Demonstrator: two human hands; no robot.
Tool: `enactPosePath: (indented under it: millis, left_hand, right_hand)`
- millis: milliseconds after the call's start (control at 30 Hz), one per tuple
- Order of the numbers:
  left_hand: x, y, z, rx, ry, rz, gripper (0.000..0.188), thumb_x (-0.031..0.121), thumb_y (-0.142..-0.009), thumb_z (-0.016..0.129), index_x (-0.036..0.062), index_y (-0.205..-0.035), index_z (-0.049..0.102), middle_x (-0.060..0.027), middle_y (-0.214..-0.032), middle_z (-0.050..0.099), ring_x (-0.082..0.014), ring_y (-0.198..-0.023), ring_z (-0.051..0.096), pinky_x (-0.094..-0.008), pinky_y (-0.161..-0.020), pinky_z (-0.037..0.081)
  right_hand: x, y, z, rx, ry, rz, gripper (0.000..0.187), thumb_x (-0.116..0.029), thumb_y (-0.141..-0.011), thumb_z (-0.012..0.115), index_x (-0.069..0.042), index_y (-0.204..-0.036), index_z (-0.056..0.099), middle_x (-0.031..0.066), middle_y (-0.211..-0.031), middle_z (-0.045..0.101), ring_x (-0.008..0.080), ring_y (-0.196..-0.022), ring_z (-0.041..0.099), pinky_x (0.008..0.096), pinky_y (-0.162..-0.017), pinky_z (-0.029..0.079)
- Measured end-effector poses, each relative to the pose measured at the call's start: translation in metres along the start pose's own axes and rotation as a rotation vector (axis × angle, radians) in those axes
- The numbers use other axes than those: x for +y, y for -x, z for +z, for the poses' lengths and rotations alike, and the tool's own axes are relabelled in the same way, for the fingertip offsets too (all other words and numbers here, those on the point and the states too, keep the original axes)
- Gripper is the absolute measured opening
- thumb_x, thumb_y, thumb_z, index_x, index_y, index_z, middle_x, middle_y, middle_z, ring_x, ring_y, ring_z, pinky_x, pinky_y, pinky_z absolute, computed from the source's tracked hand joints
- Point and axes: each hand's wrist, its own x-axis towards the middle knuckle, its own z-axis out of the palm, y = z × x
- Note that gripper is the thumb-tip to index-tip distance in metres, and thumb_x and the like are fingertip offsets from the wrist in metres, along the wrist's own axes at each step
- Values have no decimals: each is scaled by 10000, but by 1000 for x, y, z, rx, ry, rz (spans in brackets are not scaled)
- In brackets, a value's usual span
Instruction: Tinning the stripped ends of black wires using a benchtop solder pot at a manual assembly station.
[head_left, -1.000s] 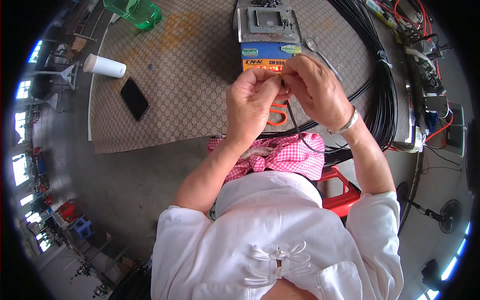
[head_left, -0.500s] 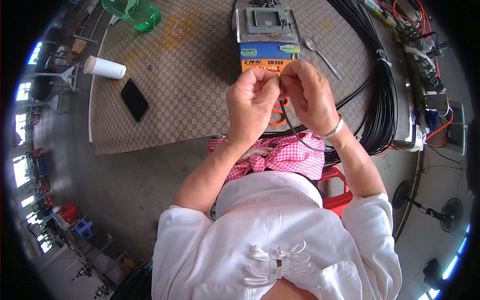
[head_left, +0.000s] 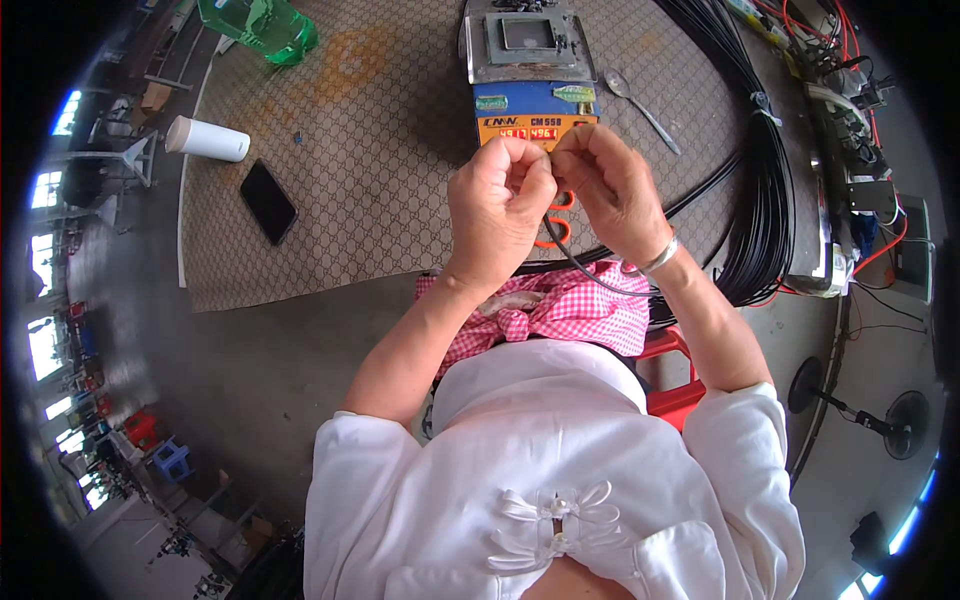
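A thin, flexible black cable (head_left: 578,266) rises in a curve to the fingertips of the left hand (head_left: 495,205), whose thumb and forefinger are pinched narrowly together; its upper part passes in by the left thumb, and its very end is hidden among the fingers. The right hand (head_left: 620,195) meets it from the other side, thumb and forefinger drawn close, their tips touching or nearly touching the left ones; whether they grip the cable's tip too, I cannot tell. From this meeting point the cable hangs below the fingertips and bends toward the right, passing below the right palm and above a pink-and-white checked cloth (head_left: 600,310) at the person's waist. A silver-coloured bangle (head_left: 661,254) circles the right wrist. Just below the joined fingers, on the table with a brown patterned covering (head_left: 370,200), lies an orange double-looped handle (head_left: 568,228), partly crossed by the cable. Directly beyond the fingertips stands a blue-and-orange box-shaped machine (head_left: 530,95) with a lit red display and a metal plate on top. A metal spoon (head_left: 642,112) lies to its right, and farther right is a large bundle of black cable (head_left: 762,210).
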Motion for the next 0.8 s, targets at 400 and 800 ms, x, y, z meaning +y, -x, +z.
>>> enactPosePath:
  millis: [400, 800]
  left_hand:
    - [10, 5, -5, -42, -266, 128, 30, 16, -777, 567, 12, -774, 537, 11, -673, 552, -44, -586, 511, -202, -543, 441]
    - [2, 7, -10, -56, -238, 144, 75, 21, -753, 593, 5, -799, 535, -43, -677, 590, -106, -591, 583, -241, -549, 471]
  right_hand:
    - [8, 5, 5, -19, -435, 251, 137, -106, -867, 499, 28, -841, 496, 63, -806, 576, 118, -751, 590, 240, -693, 501]
    - [11, 8, -2, -85, -602, 320, 160, -129, -868, 507, 22, -921, 498, 78, -886, 565, 126, -817, 576, 252, -739, 499]
